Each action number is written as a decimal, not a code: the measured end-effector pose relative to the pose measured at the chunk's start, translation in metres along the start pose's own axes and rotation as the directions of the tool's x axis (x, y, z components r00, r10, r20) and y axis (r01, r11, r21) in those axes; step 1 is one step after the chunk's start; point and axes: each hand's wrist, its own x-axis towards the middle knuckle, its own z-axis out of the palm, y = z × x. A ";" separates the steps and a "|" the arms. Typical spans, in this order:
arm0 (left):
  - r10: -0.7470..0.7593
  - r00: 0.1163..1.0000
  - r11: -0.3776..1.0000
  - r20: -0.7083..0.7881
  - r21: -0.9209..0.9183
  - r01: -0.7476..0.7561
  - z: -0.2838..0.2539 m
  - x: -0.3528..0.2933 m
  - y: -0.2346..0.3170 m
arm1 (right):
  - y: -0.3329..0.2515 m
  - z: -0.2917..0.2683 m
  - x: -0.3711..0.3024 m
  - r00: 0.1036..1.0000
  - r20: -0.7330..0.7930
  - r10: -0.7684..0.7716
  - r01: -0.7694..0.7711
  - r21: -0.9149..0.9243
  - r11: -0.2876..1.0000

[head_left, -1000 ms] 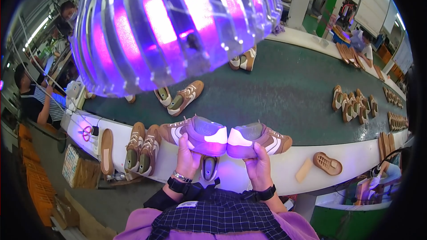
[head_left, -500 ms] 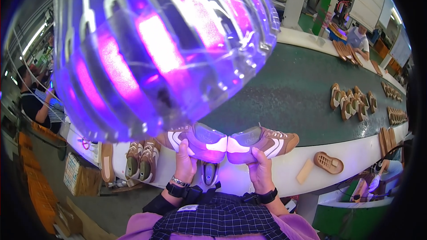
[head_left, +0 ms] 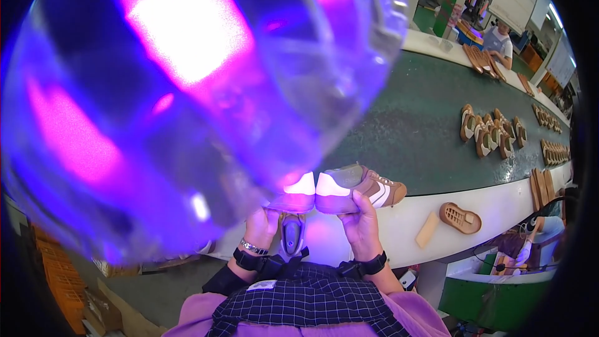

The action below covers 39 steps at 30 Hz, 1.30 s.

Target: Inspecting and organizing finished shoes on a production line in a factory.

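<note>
My right hand [head_left: 362,224] is closed round the sole of a brown sneaker [head_left: 368,188] with white stripes and a white heel patch. In my left hand [head_left: 261,228] is a second sneaker [head_left: 298,195], its white heel close against the first one's heel; its toe end is hidden behind the lamp. Both sneakers are held sideways, toes pointing apart, in purple light. Between my wrists, a third shoe [head_left: 292,235] shows its grey insole, heel end toward me.
A purple-lit lamp in a clear ribbed cover [head_left: 262,106] fills the upper left. A loose sole [head_left: 460,218] and a tan insert [head_left: 427,229] lie on the white bench edge [head_left: 399,234]. Several shoes [head_left: 493,134] stand on the green belt [head_left: 412,118]. A co-worker [head_left: 498,43] sits across it.
The lamp looms larger and lower in view, now covering the left sneaker's front and the shoes at left. Both sneakers have shifted slightly left and up in the picture, still heel to heel.
</note>
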 end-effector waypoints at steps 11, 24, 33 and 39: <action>-0.015 0.999 1.000 0.031 -0.015 0.016 0.005 -0.008 0.002 | 0.005 -0.006 0.001 0.997 -0.061 0.047 -0.044 0.038 0.998; -0.032 0.999 0.999 -0.029 -0.002 0.032 0.013 -0.011 0.000 | 0.008 -0.010 0.002 1.000 -0.031 0.006 -0.005 0.034 0.999; -0.015 0.997 0.997 -0.071 0.072 0.020 0.005 -0.015 -0.006 | 0.006 -0.006 -0.001 1.000 -0.017 -0.006 0.006 0.024 1.000; -0.038 0.999 0.999 -0.021 -0.011 0.038 -0.001 -0.012 -0.008 | 0.005 -0.006 -0.001 1.000 -0.016 -0.009 0.010 0.026 1.000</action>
